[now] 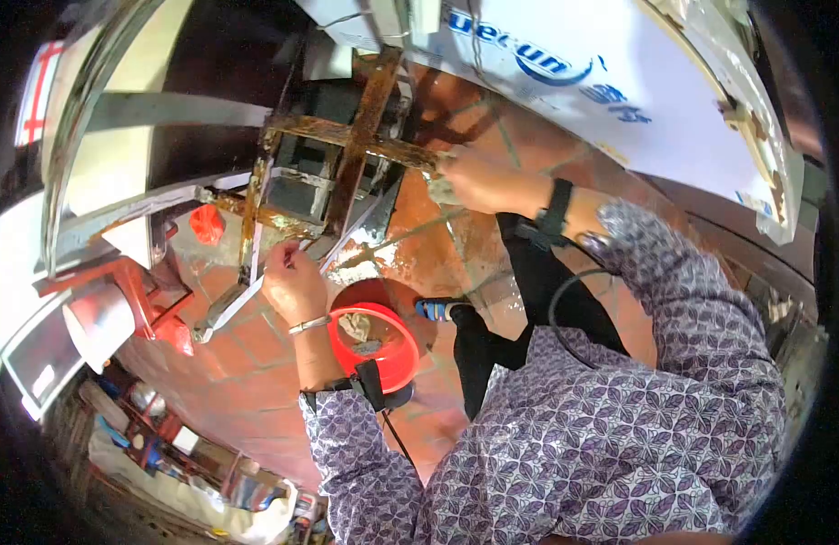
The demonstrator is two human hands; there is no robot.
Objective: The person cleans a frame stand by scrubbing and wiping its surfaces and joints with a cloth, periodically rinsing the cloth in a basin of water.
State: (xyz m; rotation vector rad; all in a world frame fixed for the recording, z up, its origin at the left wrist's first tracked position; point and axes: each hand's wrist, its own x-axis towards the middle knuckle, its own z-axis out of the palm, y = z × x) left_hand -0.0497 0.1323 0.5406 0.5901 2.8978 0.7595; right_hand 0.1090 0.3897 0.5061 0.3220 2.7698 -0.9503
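Note:
A rusty brown metal frame (356, 150) with crossing bars stands in front of me on the wet floor. At the right end of its crossbar is my right hand (474, 180), fingers closed around a pale greyish rag (442, 190) pressed near the bar. My left hand (294, 280) is curled closed by the frame's lower edge. What its fingers hold, if anything, is hidden. Just below that wrist sits a red bucket (403, 356), with a crumpled pale cloth (354, 325) and some dark matter inside.
A large white panel (565, 77) with blue lettering leans at the upper right. Red tiles (256, 400) cover the floor. At the left are a red stool-like piece (129, 282) and an orange-red bag (206, 224). Cluttered shelves (183, 454) line the lower left. My slippered foot (437, 310) is beside the bucket.

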